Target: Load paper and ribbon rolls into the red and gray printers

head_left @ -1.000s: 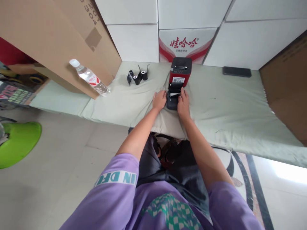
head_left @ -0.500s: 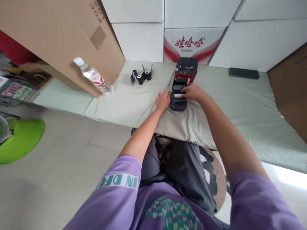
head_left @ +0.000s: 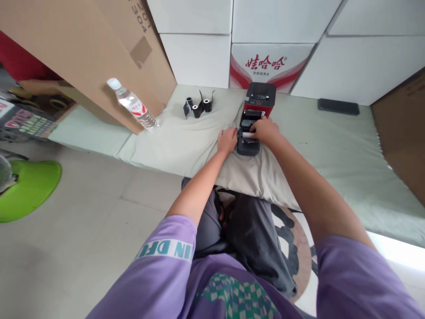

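A black and red receipt printer [head_left: 259,99] stands on the cloth-covered bench with its front cover [head_left: 248,148] swung open toward me. A small white paper roll [head_left: 247,134] lies across the opened part. My left hand [head_left: 227,141] holds the left edge of the opened part, its fingertips partly hidden there. From the right, my right hand [head_left: 266,130] reaches in, with thumb and fingers closed at the right end of the white roll. The fingertips' exact hold is hard to see at this size.
Several small black rolls [head_left: 196,110] with loose tails stand left of the printer. A water bottle [head_left: 134,105] stands farther left by a cardboard box [head_left: 133,57]. A black phone-like slab [head_left: 338,106] lies at the right. White boxes [head_left: 195,57] line the back.
My right hand has curled further over the opened part and covers more of the white roll's right end. My left hand stays at the left edge. The view has shifted slightly.
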